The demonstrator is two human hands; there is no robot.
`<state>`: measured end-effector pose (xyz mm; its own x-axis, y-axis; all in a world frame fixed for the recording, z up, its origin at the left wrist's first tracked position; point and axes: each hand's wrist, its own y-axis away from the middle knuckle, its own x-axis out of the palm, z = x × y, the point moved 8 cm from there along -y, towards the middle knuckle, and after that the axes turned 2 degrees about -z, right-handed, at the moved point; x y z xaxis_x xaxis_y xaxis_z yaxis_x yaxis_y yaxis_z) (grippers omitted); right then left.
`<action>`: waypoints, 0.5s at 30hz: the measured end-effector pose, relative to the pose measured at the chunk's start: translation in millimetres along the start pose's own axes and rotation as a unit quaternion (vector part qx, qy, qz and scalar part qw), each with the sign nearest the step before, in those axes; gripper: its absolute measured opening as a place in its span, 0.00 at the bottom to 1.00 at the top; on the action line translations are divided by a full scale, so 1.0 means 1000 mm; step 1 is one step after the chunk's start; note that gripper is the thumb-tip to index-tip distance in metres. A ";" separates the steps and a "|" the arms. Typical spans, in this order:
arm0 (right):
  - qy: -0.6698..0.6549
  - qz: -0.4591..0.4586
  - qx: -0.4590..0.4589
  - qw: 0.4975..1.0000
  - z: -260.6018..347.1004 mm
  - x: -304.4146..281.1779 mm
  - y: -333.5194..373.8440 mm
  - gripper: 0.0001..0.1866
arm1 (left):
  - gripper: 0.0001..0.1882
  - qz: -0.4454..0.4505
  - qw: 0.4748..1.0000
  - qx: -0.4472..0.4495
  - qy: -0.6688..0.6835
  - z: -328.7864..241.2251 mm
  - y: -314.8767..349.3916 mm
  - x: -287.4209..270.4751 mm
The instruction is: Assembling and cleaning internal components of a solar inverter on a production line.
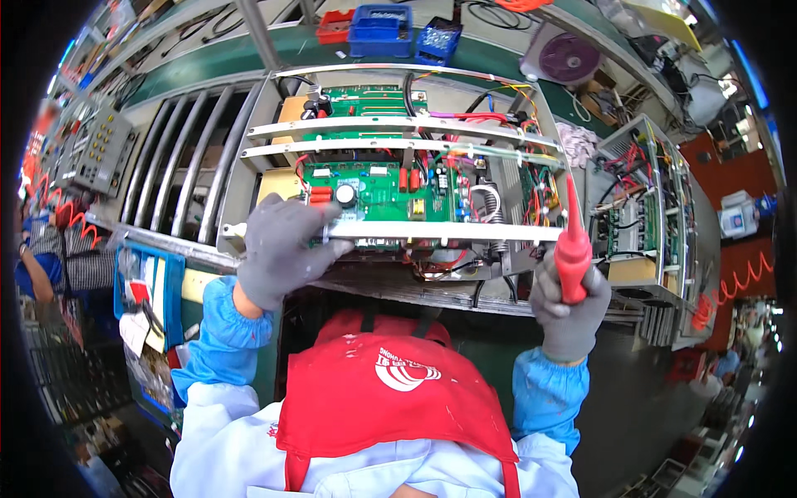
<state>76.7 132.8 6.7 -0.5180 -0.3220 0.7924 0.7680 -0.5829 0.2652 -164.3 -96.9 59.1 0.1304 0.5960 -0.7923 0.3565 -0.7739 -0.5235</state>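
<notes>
My left hand (286, 249), in a grey glove, is at the near left corner of an open metal equipment case (237, 187). Its thumb lies below the front metal rail (448, 231) and its fingers above, gripping it from both sides. Just beyond those fingers is a green circuit board (390, 199) with red, black and white components. My right hand (569, 307), gloved the same way, is closed around a red screwdriver (573, 257) by the case's right front corner. The screwdriver stands nearly upright in view, its narrow end toward the far side.
Metal rollers (178, 166) lie left of the case. A second open case (643, 207) with wiring stands at right. Blue bins (380, 31) and a red bin (334, 26) sit on the far green bench. A blue tray (174, 290) with papers is at near left.
</notes>
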 end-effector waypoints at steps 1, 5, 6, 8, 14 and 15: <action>0.122 -0.025 -0.023 0.992 0.011 0.003 -0.011 0.22 | 0.22 -0.021 0.999 0.028 0.018 0.002 -0.016 -0.004; -0.023 0.109 0.017 0.994 0.041 0.052 -0.067 0.19 | 0.18 -0.081 0.992 0.082 0.056 0.022 -0.083 -0.009; -0.060 0.192 0.050 0.978 0.046 0.071 -0.077 0.17 | 0.17 -0.071 0.992 0.073 0.073 0.031 -0.101 -0.008; -0.067 0.082 0.017 0.994 0.066 0.062 -0.093 0.16 | 0.16 -0.048 0.997 0.051 0.024 0.048 -0.131 -0.003; 0.414 -0.089 -0.270 0.865 0.135 0.048 -0.040 0.24 | 0.21 0.023 0.983 -0.110 0.144 0.089 -0.166 0.014; 0.449 -0.119 -0.271 0.843 0.147 0.041 -0.027 0.23 | 0.21 0.032 0.980 -0.116 0.158 0.092 -0.169 0.015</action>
<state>90.4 245.2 112.9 -0.8963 -0.4408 -0.0483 0.4432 -0.8878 -0.1238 -307.6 23.0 106.4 0.4258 0.6132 -0.6654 0.5338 -0.7640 -0.3625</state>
